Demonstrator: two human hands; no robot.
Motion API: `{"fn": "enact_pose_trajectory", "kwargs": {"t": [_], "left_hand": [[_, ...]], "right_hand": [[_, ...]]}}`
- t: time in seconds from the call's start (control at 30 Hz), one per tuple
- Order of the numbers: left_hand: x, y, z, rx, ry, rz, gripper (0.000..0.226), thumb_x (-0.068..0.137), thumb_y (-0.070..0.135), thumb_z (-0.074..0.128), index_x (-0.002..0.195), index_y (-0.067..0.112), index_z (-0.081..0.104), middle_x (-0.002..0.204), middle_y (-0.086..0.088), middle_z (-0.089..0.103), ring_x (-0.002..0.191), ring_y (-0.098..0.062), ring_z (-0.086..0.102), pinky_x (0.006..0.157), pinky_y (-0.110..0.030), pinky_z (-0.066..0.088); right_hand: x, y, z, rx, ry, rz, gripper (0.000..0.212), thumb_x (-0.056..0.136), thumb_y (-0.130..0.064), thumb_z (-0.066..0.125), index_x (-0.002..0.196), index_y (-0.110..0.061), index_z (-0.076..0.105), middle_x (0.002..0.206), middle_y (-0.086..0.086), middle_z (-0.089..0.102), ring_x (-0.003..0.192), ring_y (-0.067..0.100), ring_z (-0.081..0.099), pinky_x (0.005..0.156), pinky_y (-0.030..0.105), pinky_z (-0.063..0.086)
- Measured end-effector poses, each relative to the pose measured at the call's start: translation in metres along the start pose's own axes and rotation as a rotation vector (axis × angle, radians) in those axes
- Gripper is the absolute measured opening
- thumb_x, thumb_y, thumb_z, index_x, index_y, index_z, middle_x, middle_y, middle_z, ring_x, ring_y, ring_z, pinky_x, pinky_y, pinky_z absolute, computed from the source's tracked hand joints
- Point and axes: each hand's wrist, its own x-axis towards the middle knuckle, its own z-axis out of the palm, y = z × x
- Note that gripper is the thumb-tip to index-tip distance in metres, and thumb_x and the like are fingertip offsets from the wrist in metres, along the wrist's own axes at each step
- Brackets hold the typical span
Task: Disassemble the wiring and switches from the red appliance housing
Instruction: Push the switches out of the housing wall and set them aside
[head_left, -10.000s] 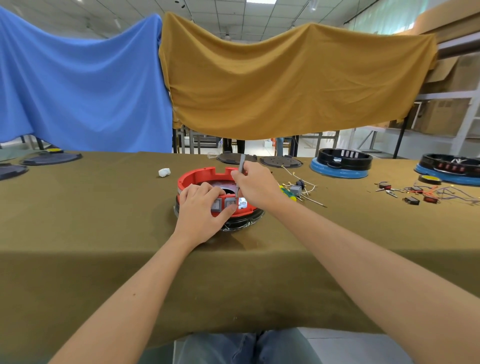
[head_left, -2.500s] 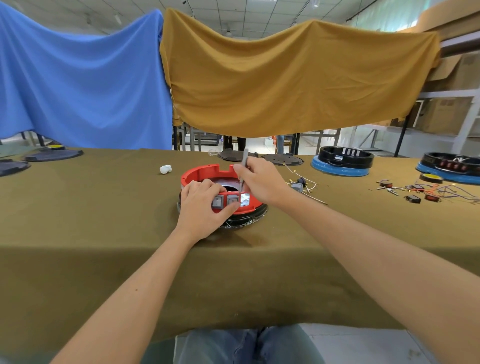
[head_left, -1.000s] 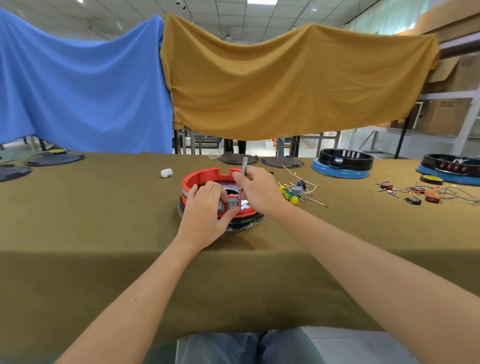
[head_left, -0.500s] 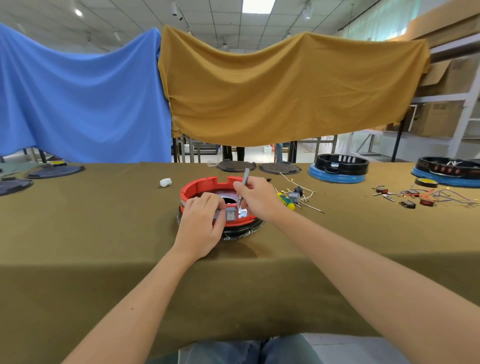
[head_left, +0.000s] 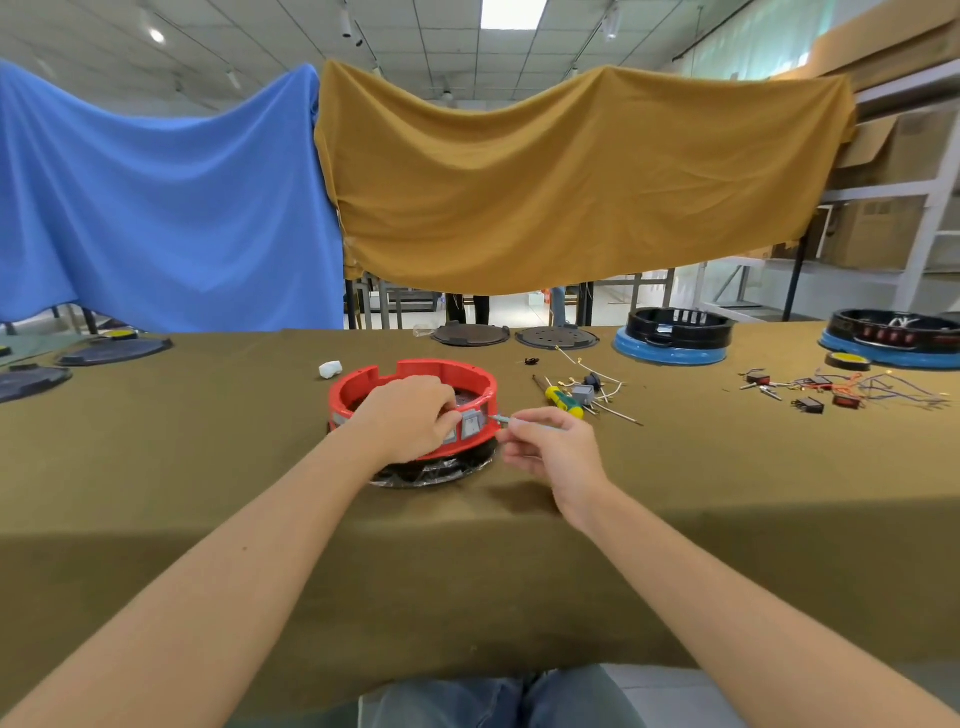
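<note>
The round red appliance housing (head_left: 415, 371) sits on a black base in the middle of the olive-covered table (head_left: 208, 467). Grey rocker switches (head_left: 471, 423) are set in its near wall. My left hand (head_left: 410, 415) grips the near rim, its fingers curled over the wall and its thumb beside a switch. My right hand (head_left: 550, 449) is just right of the housing and pinches a thin grey tool (head_left: 506, 420), whose tip touches the right-most switch from outside. The housing's inside is mostly hidden by my left hand.
A green-and-yellow screwdriver (head_left: 563, 400), a loose grey switch (head_left: 583, 395) and cut wires lie right of the housing. Further right are more switches and wires (head_left: 841, 389), a tape roll (head_left: 848, 360) and two blue-based housings (head_left: 672, 338). A white lump (head_left: 330, 369) and dark lids (head_left: 470, 334) lie behind.
My right hand came off the top of the housing and swung down to its right side, turning the thin tool from upright to nearly level against the right switch. My left hand stayed on the rim.
</note>
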Motion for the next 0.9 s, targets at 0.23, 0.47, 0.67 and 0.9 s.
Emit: {"fn": "enact_pose_trajectory", "kwargs": {"t": [0.23,0.47,0.67,0.9], "left_hand": [[0.012,-0.006,-0.002,-0.221,-0.094,-0.203,0.043,0.095,0.046,0.055,0.102,0.008,0.072,0.096,-0.003,0.07,0.09,-0.02,0.063,0.085,-0.042,0.054],[0.011,-0.001,-0.001,-0.359,-0.175,-0.226,0.034,0.101,0.041,0.048,0.107,0.013,0.067,0.107,-0.007,0.069,0.1,-0.025,0.063,0.086,-0.043,0.051],[0.012,0.001,0.002,-0.423,-0.187,-0.257,0.035,0.101,0.042,0.047,0.105,0.011,0.064,0.106,-0.01,0.066,0.085,-0.018,0.056,0.071,-0.032,0.042],[0.009,0.005,0.001,-0.454,-0.183,-0.263,0.038,0.102,0.039,0.046,0.093,0.006,0.061,0.093,-0.013,0.059,0.079,-0.019,0.049,0.07,-0.033,0.037]], "right_hand": [[0.002,0.004,0.0,-0.167,-0.105,0.029,0.016,0.096,-0.002,0.053,0.108,-0.002,0.064,0.073,0.006,0.073,0.056,0.011,0.059,0.057,0.023,0.055],[-0.009,0.01,0.019,-0.517,-0.082,-0.081,0.014,0.097,-0.014,0.052,0.104,-0.017,0.063,0.08,-0.003,0.062,0.066,0.011,0.051,0.059,0.025,0.038],[-0.017,0.012,0.028,-0.643,0.003,-0.143,0.012,0.097,-0.016,0.049,0.102,-0.022,0.058,0.082,-0.007,0.059,0.068,0.004,0.052,0.047,0.013,0.035],[-0.03,0.02,0.045,-0.672,0.033,-0.145,0.012,0.104,-0.019,0.042,0.106,-0.017,0.053,0.091,-0.002,0.06,0.079,0.012,0.054,0.06,0.025,0.039]]}}
